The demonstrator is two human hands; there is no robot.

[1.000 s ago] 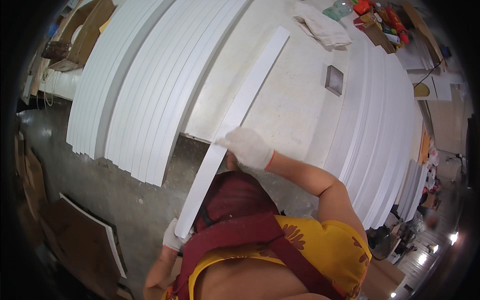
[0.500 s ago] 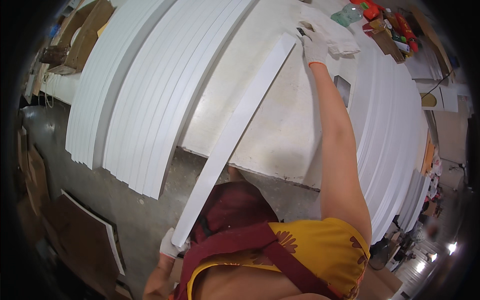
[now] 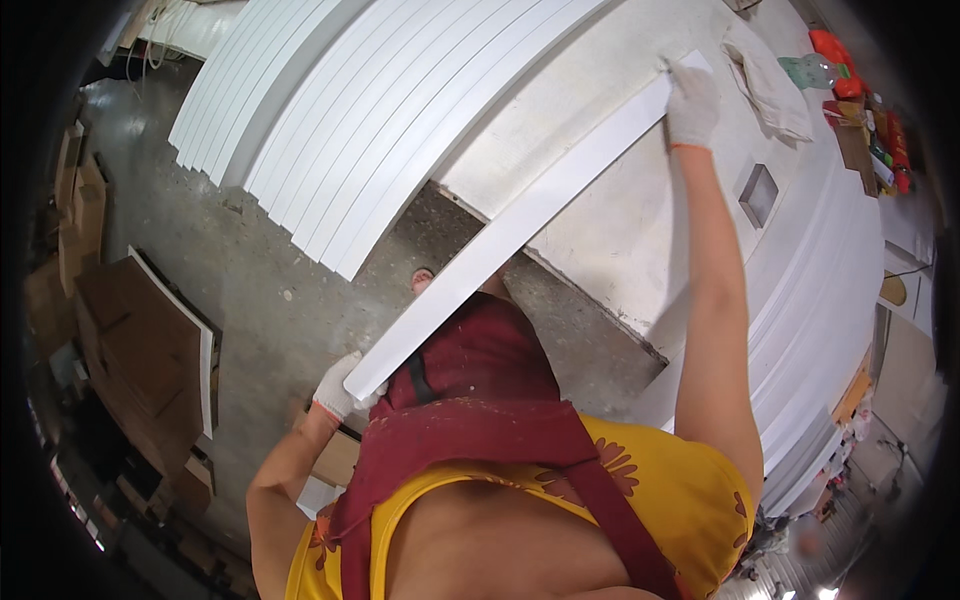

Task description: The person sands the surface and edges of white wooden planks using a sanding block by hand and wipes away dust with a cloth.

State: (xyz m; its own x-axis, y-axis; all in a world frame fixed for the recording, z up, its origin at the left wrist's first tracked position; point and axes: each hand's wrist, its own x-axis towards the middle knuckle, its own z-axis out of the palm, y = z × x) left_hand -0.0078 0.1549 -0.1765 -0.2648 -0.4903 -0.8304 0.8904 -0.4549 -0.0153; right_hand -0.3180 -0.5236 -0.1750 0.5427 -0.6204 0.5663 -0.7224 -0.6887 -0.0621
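Note:
A long white strip (image 3: 520, 222), flat and narrow, runs slantwise from near my body at lower left to the far upper right, over the table's near edge. My left hand (image 3: 341, 388), in a white glove, is closed around its near end beside my dark red apron. At the far end my gloved right hand (image 3: 692, 108) grips the strip's edge, arm stretched out; its fingertips are partly hidden. Left of the strip, many similar white strips (image 3: 410, 120) lie side by side, their ends jutting past the table (image 3: 600, 255).
A grey rectangular block (image 3: 758, 195) rests right of my right forearm. Beyond it are a white cloth (image 3: 765, 85), a clear greenish bottle (image 3: 808, 71) and red items. More white strips (image 3: 800, 310) lie on the right. A brown panel (image 3: 150, 330) leans at lower left above the concrete floor.
My view has turned. My right hand, earlier beside the strip's far end with a small dark object at its fingers, now grips that end; the dark object no longer shows. My left hand keeps its hold.

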